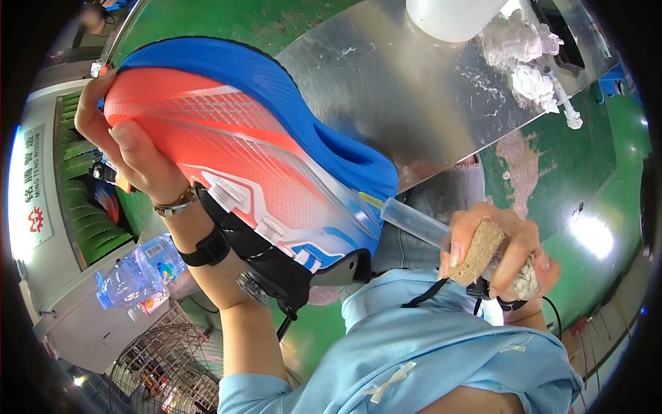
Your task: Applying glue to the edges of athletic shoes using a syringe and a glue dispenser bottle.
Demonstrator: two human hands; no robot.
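Note:
My left hand (134, 141) grips the toe end of a running shoe (234, 131), thumb on the upper and fingers round the toe. The shoe is tilted, with a red-to-white upper, a thick blue sole and a black collar. Off to the right, my right hand (503, 241) is closed round a clear syringe (414, 222). The syringe's thin yellow tip meets the seam between upper and sole near the heel. Also in the right hand are a tan rough block (477, 252) and a crumpled white tissue (525, 281). The syringe's plunger end is hidden by the fingers.
Beyond the shoe lies a metal tabletop (358, 76) with a white container (448, 17), crumpled tissues (532, 86) and another syringe (564, 100). To the left are plastic bottles (134, 279), a wire fan guard (165, 366) and a green rack (86, 193).

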